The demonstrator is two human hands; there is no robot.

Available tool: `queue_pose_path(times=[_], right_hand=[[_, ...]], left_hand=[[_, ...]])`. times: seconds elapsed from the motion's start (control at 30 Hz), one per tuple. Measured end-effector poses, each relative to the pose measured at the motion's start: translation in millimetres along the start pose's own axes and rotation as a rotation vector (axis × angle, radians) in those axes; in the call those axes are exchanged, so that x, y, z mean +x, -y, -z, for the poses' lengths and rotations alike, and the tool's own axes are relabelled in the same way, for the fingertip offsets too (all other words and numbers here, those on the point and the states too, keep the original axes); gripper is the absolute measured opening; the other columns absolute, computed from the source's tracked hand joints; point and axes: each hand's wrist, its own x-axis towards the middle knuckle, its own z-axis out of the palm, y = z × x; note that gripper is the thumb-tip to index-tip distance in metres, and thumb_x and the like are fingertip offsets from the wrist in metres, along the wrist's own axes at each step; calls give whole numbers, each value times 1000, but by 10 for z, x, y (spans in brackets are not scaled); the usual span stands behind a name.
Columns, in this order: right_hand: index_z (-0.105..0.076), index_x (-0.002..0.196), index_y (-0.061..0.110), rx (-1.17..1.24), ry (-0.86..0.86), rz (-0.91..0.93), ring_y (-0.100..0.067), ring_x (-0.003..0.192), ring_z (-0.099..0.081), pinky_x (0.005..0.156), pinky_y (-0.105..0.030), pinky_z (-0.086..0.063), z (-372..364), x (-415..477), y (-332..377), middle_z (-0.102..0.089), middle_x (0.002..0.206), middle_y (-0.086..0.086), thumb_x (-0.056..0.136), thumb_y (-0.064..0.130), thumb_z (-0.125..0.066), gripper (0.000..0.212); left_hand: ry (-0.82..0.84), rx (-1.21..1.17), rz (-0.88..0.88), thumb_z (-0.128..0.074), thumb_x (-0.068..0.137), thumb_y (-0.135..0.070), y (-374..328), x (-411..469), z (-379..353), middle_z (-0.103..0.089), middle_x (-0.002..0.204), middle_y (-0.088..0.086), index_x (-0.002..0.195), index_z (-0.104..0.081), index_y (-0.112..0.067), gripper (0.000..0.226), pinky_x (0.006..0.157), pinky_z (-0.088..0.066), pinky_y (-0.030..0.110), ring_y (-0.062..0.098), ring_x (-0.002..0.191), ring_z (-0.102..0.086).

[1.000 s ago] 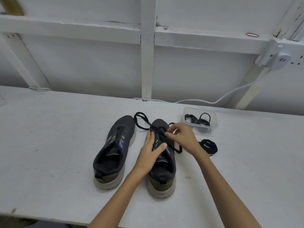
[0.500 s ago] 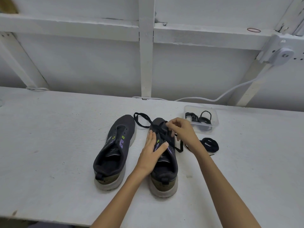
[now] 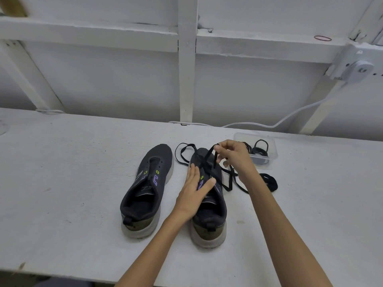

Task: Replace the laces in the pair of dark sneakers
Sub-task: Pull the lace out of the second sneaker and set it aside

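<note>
Lace (image 3: 209, 160) runs up from the right sneaker (image 3: 209, 216), midway between the table's (image 3: 62, 183) front and back edges, pinched by the right hand (image 3: 234, 156) above the toe; the left hand (image 3: 192, 193), fingers straight, presses the sneaker's tongue.

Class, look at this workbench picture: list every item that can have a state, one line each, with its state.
Dark grey sneaker with bare eyelets: unlaced, upright.
Dark grey sneaker under the hands: lace loose over its front, held down.
Long black lace: loose, one strand lifted.
Left hand: flat, pressing that sneaker.
Right hand: fingers pinch the lace.
Clear plastic container: lidless, holds coiled black laces.
Coiled black lace bundle: lying beside the container.
</note>
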Motion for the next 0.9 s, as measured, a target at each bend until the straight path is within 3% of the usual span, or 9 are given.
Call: queue_pose_path(times=[0.13,0.27,0.5,0.67,0.8,0.9], right_hand=[[-65,84,5,-196,90,-63,-12,52,-57,44,-21,-38,89,-68,-145,-64,68,-1,76,17,-83,23],[-67,73,1,-285,121,-5,-14,54,-58,46,-23,-41,118,-111,-264,-63,61,-7,80,10,-78,16],[-61,82,6,158,-37,-69,-14,60,-59,50,-23,-42,191,-72,-46,-57,72,-4,93,10,-63,12],[-68,83,4,-95,54,-116,-11,50,-57,45,-22,-42,82,-175,-273,-65,68,-3,76,14,-82,18],[-60,64,8,-215,2,-29,-12,48,-57,47,-26,-41,72,-120,-269,-61,57,-3,81,6,-75,23],[-61,79,3,-51,-86,4,-14,54,-59,50,-26,-41,124,-57,-72,-60,66,-5,90,5,-65,12]], left_hand=[[-1,10,-4,-49,93,-54,6,0,-9,5,161,-16,155,-8,-24,81,110,-4,18,-13,137,4],[0,24,1,-48,93,-55,7,11,-13,5,161,-16,155,-8,-23,81,111,-4,19,-10,140,5],[-1,17,-2,-49,92,-56,7,2,-7,3,161,-16,155,-10,-23,81,112,-4,20,-7,143,4],[-14,33,-5,-48,93,-55,5,2,-9,3,161,-15,155,-8,-23,80,112,-3,20,-6,144,5],[-8,29,-2,-48,93,-56,1,-3,-9,3,161,-16,155,-9,-23,80,113,-4,22,-6,144,5],[-1,19,2,-48,92,-58,2,-4,-7,3,161,-16,155,-10,-23,81,114,-4,23,-7,143,4]])
